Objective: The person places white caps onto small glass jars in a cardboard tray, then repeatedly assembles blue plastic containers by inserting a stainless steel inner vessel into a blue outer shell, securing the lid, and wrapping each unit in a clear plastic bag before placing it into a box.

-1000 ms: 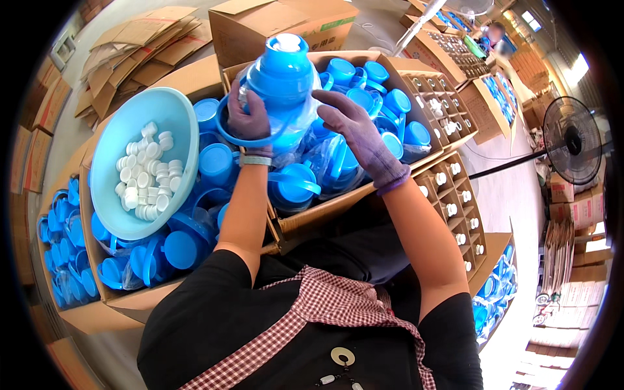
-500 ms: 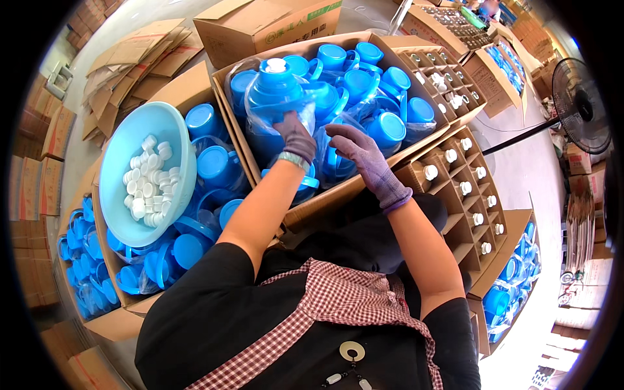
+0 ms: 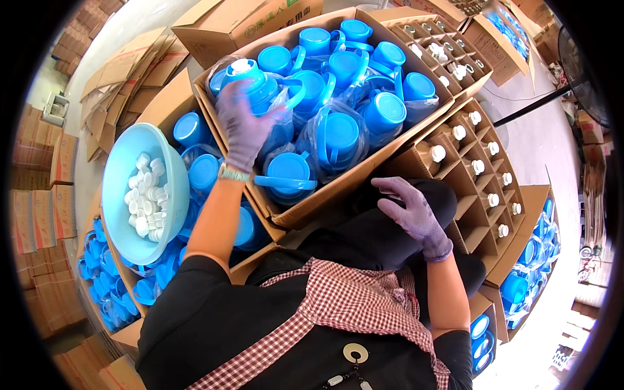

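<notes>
Both my hands wear purple-grey knitted gloves. My left hand [image 3: 248, 129] is over the left side of the large carton [image 3: 335, 193], in front of a blue vacuum flask [image 3: 263, 91] with a white stopper [image 3: 241, 65] on top. Its fingertips are blurred, but the thumb stands out to the side, away from the fingers; whether they touch the flask I cannot tell. Several other blue flasks [image 3: 341, 133] with handled cups on top fill that carton, some in clear plastic bags. Above my dark-clothed thigh, my right hand [image 3: 411, 211] is empty, fingers loosely spread.
On the left, a pale blue basin [image 3: 120, 211] of white stoppers [image 3: 148, 201] rests on cartons of blue flasks. Divided cartons [image 3: 465, 224] of white-topped bottles stand on the right. Flattened cardboard [image 3: 127, 84] lies far left; a black fan [image 3: 582, 81] is at far right.
My left hand has come up from the front of the stoppered flask, moving left. My right hand has drawn back from the carton toward my thigh. The whole view has shifted slightly.
</notes>
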Demonstrator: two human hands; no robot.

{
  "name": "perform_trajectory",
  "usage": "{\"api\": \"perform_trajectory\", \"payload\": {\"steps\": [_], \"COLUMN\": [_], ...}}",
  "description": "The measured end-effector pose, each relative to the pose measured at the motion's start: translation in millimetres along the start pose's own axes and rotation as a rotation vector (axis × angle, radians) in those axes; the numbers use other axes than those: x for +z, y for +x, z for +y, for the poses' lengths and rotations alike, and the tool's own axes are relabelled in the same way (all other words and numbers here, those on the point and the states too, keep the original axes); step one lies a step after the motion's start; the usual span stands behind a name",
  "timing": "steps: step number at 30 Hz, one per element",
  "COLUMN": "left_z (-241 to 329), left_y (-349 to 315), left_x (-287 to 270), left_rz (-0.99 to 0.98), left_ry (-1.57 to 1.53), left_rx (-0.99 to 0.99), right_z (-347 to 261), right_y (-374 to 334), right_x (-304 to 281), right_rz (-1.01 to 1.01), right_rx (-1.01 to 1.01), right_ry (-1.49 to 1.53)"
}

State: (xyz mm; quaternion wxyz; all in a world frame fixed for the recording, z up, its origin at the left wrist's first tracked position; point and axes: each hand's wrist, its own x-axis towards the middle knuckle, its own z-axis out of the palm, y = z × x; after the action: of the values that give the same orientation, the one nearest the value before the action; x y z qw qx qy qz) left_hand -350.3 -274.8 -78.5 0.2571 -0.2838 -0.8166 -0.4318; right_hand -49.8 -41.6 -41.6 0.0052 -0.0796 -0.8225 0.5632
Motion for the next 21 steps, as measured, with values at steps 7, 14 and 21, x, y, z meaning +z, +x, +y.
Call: {"api": "perform_trajectory", "payload": {"steps": [7, 14, 21], "left_z": [-16.6, -40.3, -26.1], "left_y": [-42.9, -65.9, 37.7], "left_x": [17.9, -13.4, 36.3], "left_rz": [-0.245, -0.696, -0.681], "left_ry": [0.295, 0.265, 0.307], "left_rx": [0.047, -0.37, -0.05], "right_z": [23.9, 31.2, 31.6], "right_y": [1.9, -4.0, -10.0], "right_x": [14.2, 12.2, 10.4], "right_rz": [0.046, 0.081, 0.082], "right_rx": [0.003, -0.005, -0.014], "right_ry": [0.03, 0.049, 0.086]}}
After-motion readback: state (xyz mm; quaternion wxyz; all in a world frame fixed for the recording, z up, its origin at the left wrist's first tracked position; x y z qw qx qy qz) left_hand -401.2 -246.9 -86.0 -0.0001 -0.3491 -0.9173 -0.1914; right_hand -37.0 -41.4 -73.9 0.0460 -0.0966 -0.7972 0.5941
